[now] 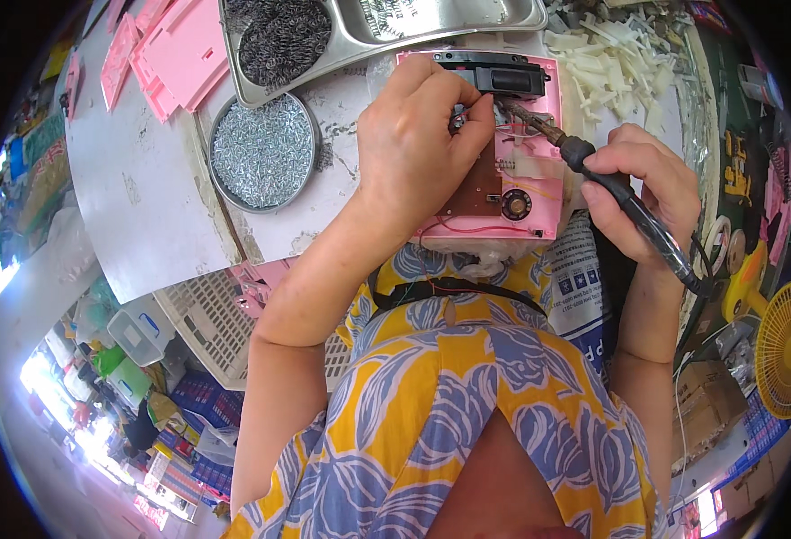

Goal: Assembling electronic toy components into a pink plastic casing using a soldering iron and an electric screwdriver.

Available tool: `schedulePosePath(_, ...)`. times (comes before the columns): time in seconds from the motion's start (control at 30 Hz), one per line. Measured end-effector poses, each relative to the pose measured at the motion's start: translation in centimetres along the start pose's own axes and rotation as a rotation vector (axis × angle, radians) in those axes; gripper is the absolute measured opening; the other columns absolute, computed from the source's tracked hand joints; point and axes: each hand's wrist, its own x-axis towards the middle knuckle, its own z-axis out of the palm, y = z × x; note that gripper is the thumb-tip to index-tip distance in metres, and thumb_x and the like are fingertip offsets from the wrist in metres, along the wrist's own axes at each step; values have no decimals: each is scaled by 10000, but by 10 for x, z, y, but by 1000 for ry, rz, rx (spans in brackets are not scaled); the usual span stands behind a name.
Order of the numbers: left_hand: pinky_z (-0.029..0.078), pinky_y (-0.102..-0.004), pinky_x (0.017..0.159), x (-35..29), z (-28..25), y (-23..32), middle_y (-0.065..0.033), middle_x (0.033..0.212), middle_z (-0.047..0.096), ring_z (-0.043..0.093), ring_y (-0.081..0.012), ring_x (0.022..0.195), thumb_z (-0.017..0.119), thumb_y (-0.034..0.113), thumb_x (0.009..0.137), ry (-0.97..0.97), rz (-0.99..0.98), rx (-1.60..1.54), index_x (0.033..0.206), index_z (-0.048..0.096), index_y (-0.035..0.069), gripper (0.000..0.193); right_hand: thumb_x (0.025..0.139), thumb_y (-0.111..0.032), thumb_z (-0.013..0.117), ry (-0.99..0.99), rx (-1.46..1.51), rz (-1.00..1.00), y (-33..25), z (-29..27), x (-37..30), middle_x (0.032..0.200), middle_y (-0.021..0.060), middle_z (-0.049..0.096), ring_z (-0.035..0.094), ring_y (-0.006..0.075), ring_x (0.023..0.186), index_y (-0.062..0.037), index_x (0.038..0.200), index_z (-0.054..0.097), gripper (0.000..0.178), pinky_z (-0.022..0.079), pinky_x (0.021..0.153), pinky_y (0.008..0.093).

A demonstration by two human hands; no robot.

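Note:
In front of me lies an open pink plastic casing [467, 226] with a brown board [481, 187], thin wires and a round black part [516, 205] inside. A long black component [494, 77] sits along its far side. My right hand [652, 184] grips a soldering iron [627, 202] by its black handle, its tip angled to the left into the casing. Over the casing's left part is my left hand [422, 135], thumb and fingers pinched close to the iron's tip. Whatever those fingers hold is mostly hidden.
Left of the casing stands a round dish [306, 184] of small metal pieces, below a metal tray [351, 61] with dark springs. Pink plastic plates [184, 58] lie far left, off-white plastic parts [602, 63] far right. A yellow fan [784, 350] stands at right; a white basket [199, 325] is lower left.

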Motion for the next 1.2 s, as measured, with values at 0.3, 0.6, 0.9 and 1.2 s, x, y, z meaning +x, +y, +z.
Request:
schedulePosePath(0.3,483,-346,526,-2,5,3,-53,778,561,580,-218,592,792,90,788,48,39,92,770,669,74,125,779,-65,785,10,4,52,2,-3,-2,791,69,655,572,156,646,-15,985,696,230,441,581,265)
schedulePosePath(0.6,541,-385,539,-3,4,4,-77,874,578,633,-273,655,756,139,815,5,58,165,798,626,85,142,821,-76,785,9,90,133,3,-5,-7,852,63,681,600,132,720,-3,1016,699,225,462,658,249)
schedulePosePath(0.9,536,-384,539,-2,5,2,-86,845,577,632,-278,650,761,126,804,31,90,155,790,625,75,146,823,-73,788,41,126,189,2,-3,-11,859,49,684,600,111,738,1,1025,699,233,462,663,243)
schedulePosePath(1.2,493,-362,530,-2,6,2,-68,790,563,590,-247,610,786,103,788,55,79,117,770,649,71,142,811,-30,758,50,120,42,-1,-15,-20,838,91,662,557,148,678,38,1006,673,224,416,617,267)
